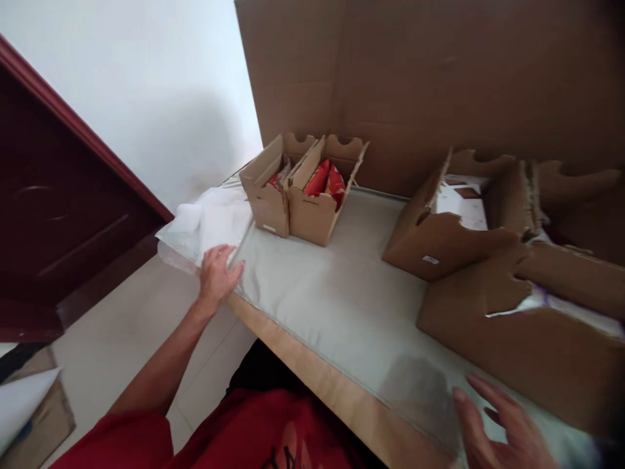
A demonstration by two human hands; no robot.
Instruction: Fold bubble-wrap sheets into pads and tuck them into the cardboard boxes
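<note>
My left hand (pixel 219 277) reaches to the table's left corner, its fingertips touching a stack of white, partly see-through bags or sheets (pixel 222 218). Its thumb stands apart from the fingers and no held thing shows. At the lower right, my right hand (pixel 500 426) is over the table's front edge, slightly blurred. Thumb and fingers are spread, and I see nothing gripped between them. Closest to this hand is a large open cardboard box (pixel 517 358) with white material at its cut rim.
Two small cardboard bins (pixel 312 218) hold red packets (pixel 325 179). Another box (pixel 439 244) contains white items. A pale cover lies on the table (pixel 336 293), which has a wooden front edge. Tall cardboard (pixel 415 85) stands behind; a dark red door (pixel 68 189) is left.
</note>
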